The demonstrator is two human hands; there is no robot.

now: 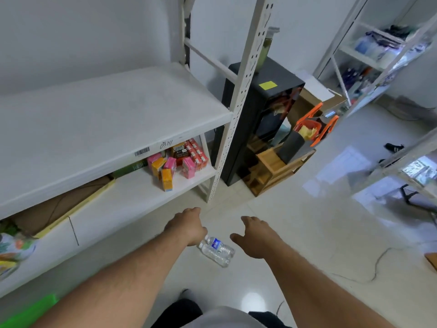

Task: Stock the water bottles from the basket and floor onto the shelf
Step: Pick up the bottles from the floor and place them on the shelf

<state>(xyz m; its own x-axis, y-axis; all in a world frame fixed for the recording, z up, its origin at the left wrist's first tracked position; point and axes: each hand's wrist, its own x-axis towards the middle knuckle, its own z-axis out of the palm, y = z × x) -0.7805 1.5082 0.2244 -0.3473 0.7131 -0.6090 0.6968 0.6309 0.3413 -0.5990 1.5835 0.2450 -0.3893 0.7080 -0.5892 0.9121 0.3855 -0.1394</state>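
Observation:
Clear water bottles with blue labels (216,250) lie on their sides on the pale tiled floor, close together. My left hand (186,224) hovers just above and left of them, fingers curled downward, holding nothing. My right hand (256,235) is spread open to the right of the bottles, not touching them. The white metal shelf (113,119) stands to the left, its upper board bare. An orange-handled basket (312,129) sits further back on a wooden rack; its contents are hard to make out.
The lower shelf board (132,197) carries several pink and orange cartons (175,162) and a flat cardboard box (59,209). A black cabinet (257,114) stands behind the shelf post. Another rack (378,55) lines the right wall. A cable (354,275) trails on the floor.

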